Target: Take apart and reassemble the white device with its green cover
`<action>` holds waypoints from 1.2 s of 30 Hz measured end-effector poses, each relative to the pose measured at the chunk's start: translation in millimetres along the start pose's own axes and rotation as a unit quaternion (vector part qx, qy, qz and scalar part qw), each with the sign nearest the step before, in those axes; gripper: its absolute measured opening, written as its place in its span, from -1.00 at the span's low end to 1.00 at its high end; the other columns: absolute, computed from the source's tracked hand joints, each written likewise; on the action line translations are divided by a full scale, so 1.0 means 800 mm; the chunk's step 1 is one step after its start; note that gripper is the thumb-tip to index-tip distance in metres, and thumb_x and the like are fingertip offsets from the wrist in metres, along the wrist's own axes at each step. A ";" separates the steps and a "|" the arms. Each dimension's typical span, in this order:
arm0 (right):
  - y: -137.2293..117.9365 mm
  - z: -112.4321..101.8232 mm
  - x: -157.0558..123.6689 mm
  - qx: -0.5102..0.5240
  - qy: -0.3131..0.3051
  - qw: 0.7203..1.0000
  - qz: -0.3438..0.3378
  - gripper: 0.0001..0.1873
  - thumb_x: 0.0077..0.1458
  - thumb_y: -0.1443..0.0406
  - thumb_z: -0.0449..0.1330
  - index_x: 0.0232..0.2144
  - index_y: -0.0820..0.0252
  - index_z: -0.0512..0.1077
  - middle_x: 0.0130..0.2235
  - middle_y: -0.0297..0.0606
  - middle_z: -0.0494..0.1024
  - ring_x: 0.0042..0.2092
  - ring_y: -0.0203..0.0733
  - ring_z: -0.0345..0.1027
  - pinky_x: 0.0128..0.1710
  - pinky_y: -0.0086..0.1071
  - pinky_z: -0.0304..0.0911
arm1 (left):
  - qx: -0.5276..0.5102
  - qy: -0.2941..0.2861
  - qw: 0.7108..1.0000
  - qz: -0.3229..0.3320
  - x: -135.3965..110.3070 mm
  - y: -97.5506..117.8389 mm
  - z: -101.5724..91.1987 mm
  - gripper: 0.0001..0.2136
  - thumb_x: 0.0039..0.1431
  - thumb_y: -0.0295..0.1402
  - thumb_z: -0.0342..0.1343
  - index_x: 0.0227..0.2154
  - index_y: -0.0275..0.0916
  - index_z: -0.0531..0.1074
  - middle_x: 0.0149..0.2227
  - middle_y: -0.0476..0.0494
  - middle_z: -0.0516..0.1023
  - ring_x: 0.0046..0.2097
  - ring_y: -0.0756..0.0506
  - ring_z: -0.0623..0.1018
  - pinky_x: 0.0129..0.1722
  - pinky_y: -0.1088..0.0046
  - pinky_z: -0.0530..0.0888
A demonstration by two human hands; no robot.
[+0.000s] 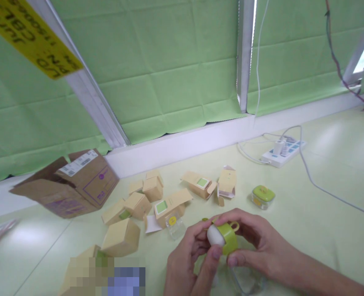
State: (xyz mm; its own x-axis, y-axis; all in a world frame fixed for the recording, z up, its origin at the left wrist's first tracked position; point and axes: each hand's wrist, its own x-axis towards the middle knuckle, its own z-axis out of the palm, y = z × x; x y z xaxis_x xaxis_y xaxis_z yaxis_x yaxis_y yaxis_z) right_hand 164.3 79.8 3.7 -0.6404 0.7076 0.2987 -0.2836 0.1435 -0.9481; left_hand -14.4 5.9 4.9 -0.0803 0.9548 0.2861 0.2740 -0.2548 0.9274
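Holding a small green lid up on edge, two bare hands meet low in the middle of the view. The right hand grips the lid, fingers curled over its top rim and thumb pressed under its lower edge. The left hand closes its thumb and fingertips on a white round piece that sits against the lid's left face; whether that piece is seated in the lid or only pressed against it cannot be told.

Directly below the grip, part of a clear container shows between the wrists, blurred and mostly hidden. Just up and to the left of the grip stands another clear container with a yellow sticker, open at the top. Up and to the right of the grip, near but apart, sits a closed jar with a green lid.

Small tan cartons lie scattered beyond the grip and to its left, some with flaps open; one closed carton lies well to the left. Farther left sits a large brown shipping box with its flaps open. Far up and to the right of the grip, a white power strip rests on the pale green table, its cable trailing right.
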 end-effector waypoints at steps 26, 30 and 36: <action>0.001 0.005 -0.001 0.020 -0.022 0.997 0.066 -0.57 0.20 0.18 0.32 0.10 0.06 0.40 -0.02 -0.14 0.54 0.04 0.01 0.43 0.03 -0.18 0.32 | 0.045 0.008 0.999 0.010 0.002 0.016 -0.001 -0.83 0.31 -0.30 0.07 -0.12 -0.22 0.46 -0.31 -0.11 0.62 -0.29 -0.07 0.61 -0.26 0.45 0.57; 0.002 0.003 0.001 0.050 -0.014 0.997 0.061 -0.60 0.20 0.16 0.31 0.07 0.03 0.42 -0.07 -0.20 0.56 -0.06 -0.08 0.45 -0.06 -0.26 0.34 | 0.140 0.010 0.987 0.076 0.000 0.020 -0.003 -0.66 0.18 -0.31 0.25 0.01 -0.17 0.42 -0.17 -0.16 0.56 -0.20 -0.12 0.57 -0.25 0.38 0.57; -0.005 0.010 0.005 0.115 -0.032 0.990 0.072 -0.63 0.16 0.17 0.35 0.00 0.11 0.48 -0.15 -0.23 0.56 -0.18 -0.19 0.43 -0.20 -0.38 0.35 | 0.203 0.013 0.958 0.203 0.001 0.015 -0.011 -0.59 0.13 -0.45 0.33 0.05 -0.10 0.46 -0.05 -0.14 0.53 -0.07 -0.10 0.58 -0.08 0.45 0.57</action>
State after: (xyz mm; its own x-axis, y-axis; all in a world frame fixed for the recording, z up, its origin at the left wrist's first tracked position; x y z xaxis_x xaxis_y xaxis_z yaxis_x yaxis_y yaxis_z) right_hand 157.5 76.2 9.8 -0.7280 0.6627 0.1756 -0.3370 -0.1228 -0.9335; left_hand -19.3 2.2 18.0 0.0894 0.7837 0.6146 0.6371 -0.5193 0.5696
